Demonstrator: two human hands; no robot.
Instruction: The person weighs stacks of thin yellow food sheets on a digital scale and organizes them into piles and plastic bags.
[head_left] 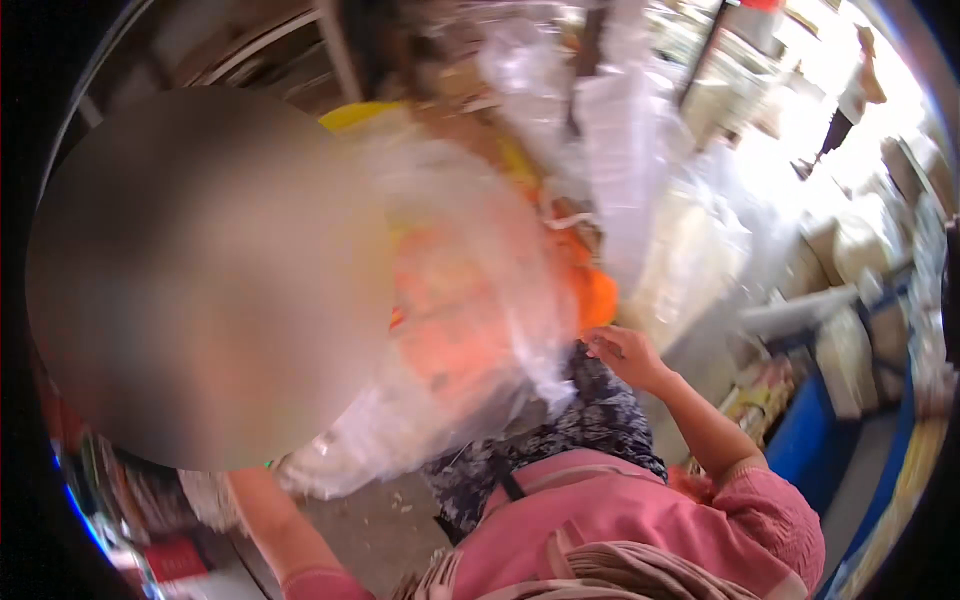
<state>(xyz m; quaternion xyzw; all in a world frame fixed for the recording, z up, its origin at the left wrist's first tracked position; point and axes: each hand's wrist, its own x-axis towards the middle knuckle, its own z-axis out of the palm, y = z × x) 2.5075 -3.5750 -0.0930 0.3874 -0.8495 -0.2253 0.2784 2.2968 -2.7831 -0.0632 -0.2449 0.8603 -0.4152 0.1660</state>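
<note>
A large clear plastic bag (500, 230) spreads in front of me, smeared by motion, with orange (440, 300) showing through it. Past its right side, a bright orange piece (597, 298) sticks out. My right hand (625, 357) is just below that piece, beside the bag, its fingers curled and closed. Whatever they grip, if anything, is too blurred to name. My left forearm (280, 520) rises from the lower edge, but a round blurred patch covers the left hand and whatever it touches.
Pale plastic sacks (690, 255) stand to the right, with more white bags (865, 235) beyond. A blue-edged bin (812, 435) is at lower right. Clear plastic wrap (525, 65) bunches at the back near dark posts. Another person's arm (865, 75) shows at upper right.
</note>
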